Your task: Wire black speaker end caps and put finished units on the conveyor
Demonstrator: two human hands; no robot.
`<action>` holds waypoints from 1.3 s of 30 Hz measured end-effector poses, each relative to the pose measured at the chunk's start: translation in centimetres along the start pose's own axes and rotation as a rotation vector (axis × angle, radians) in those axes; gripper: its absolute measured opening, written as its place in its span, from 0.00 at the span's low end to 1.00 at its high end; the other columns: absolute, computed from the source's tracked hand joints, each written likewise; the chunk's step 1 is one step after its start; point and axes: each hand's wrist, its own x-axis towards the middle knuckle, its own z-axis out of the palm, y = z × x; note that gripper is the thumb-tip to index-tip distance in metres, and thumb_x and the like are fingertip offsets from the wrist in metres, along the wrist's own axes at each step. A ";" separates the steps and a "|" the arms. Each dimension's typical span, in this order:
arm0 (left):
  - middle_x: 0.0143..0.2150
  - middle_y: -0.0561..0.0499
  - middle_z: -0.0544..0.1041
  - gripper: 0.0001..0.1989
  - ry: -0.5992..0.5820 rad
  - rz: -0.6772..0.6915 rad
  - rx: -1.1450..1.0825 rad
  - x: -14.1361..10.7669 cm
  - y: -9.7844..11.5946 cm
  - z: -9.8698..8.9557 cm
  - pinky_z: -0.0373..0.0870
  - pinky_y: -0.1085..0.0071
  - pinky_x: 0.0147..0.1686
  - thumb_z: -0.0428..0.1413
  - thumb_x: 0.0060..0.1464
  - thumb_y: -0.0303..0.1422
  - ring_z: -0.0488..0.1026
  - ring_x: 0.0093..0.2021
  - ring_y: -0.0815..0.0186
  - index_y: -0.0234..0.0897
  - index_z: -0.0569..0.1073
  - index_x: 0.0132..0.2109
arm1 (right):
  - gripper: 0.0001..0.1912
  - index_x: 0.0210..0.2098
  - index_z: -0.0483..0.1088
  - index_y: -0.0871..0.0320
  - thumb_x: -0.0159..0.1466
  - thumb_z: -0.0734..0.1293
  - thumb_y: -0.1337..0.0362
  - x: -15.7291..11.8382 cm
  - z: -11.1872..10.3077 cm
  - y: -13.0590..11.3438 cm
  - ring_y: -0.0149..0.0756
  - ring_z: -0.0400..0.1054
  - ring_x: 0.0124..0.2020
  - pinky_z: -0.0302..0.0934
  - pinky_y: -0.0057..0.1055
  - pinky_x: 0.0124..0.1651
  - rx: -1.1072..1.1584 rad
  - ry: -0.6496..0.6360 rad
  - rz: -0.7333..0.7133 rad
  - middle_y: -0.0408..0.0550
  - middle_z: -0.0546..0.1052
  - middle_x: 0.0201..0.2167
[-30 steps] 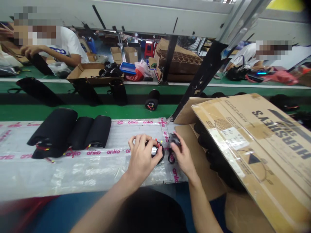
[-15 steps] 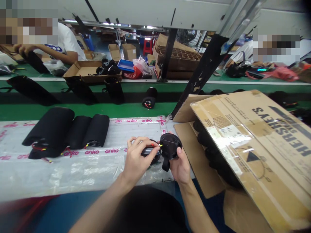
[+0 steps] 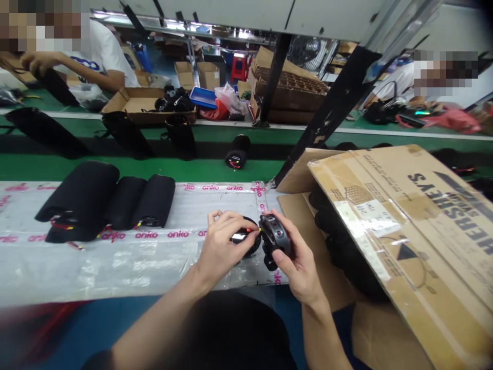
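My right hand [image 3: 298, 264] is wrapped round a black round end cap [image 3: 278, 234], with buttons or ports along its rim and a short black strap below it. The cap is turned edge-on. My left hand [image 3: 225, 241] pinches a small wire connector [image 3: 260, 230] with a yellow tip, right beside the cap's inner side; whether it is plugged in I cannot tell. Partly hidden behind my left fingers is the open end of a black cylinder [image 3: 253, 245], with a bit of red wire. Several black fabric-covered cylinders [image 3: 82, 192] with wires at their ends lie to the left.
A large cardboard box [image 3: 385, 205] with black cylinders inside stands close on the right, its flap by my right arm. Behind is a green conveyor [image 3: 208, 172] carrying more cylinders. A black post [image 3: 327, 115] slants up. Co-workers sit across, near an open carton [image 3: 133, 103].
My right hand has turned the end cap from facing me to edge-on, its rim now showing. My left hand, still pinching the connector, has shifted slightly right. The view has moved a little.
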 end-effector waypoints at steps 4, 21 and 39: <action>0.37 0.57 0.86 0.05 -0.005 0.088 0.018 0.2 -0.4 0.1 0.59 0.60 0.53 0.66 0.63 0.26 0.81 0.41 0.64 0.41 0.79 0.40 | 0.30 0.73 0.65 0.45 0.73 0.70 0.53 0.5 -0.6 -0.5 0.50 0.66 0.73 0.65 0.47 0.73 -0.140 -0.037 0.041 0.49 0.71 0.72; 0.38 0.55 0.85 0.06 -0.006 0.196 -0.017 -0.1 -1.6 0.4 0.64 0.62 0.48 0.65 0.66 0.29 0.83 0.38 0.65 0.39 0.74 0.43 | 0.24 0.71 0.66 0.43 0.79 0.60 0.50 1.1 -0.8 -0.2 0.48 0.67 0.72 0.58 0.45 0.75 -0.195 -0.027 0.063 0.46 0.74 0.69; 0.43 0.52 0.86 0.06 0.094 0.096 -0.183 -1.6 -1.1 0.5 0.70 0.60 0.54 0.64 0.67 0.27 0.83 0.47 0.62 0.42 0.77 0.47 | 0.26 0.72 0.66 0.46 0.78 0.60 0.48 -0.1 0.7 0.6 0.47 0.64 0.74 0.56 0.45 0.77 -0.063 0.051 0.128 0.47 0.71 0.73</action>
